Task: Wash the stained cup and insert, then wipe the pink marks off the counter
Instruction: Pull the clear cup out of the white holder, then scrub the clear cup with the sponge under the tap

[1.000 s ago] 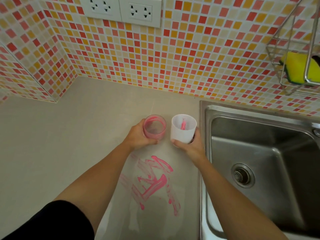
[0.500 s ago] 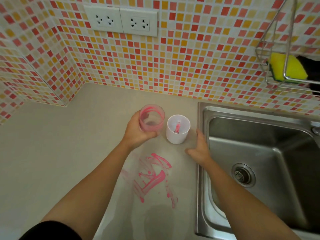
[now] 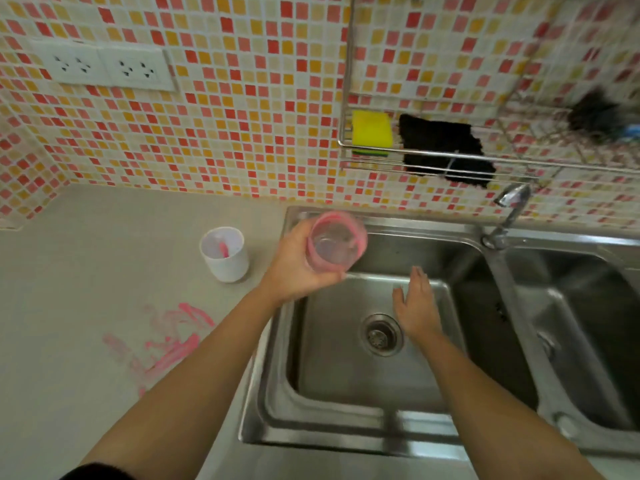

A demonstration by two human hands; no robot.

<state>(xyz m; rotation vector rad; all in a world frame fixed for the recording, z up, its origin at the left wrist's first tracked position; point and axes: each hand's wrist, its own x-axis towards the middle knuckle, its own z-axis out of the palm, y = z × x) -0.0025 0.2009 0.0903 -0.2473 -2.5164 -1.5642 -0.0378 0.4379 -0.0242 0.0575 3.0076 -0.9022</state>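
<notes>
My left hand [image 3: 294,268] grips a clear insert [image 3: 336,242] smeared with pink, holding it tilted over the left rim of the steel sink [image 3: 270,403]. The white cup [image 3: 225,254], with a pink streak inside, stands upright on the beige counter [image 3: 86,265] just left of the sink. Pink marks [image 3: 169,344] are smeared on the counter in front of the cup, partly hidden by my left forearm. Over the sink basin, my right hand [image 3: 417,303] hovers empty with its fingers spread, beside the drain [image 3: 381,336].
A tap [image 3: 509,213] rises at the back between the two basins. A wire rack [image 3: 450,157] on the tiled wall holds a yellow sponge [image 3: 372,131] and a black cloth [image 3: 446,152]. Two wall sockets [image 3: 104,67] sit upper left.
My left hand has carried the pink insert from the counter to over the sink. My right hand let go of the white cup and moved over the basin. The view swung right.
</notes>
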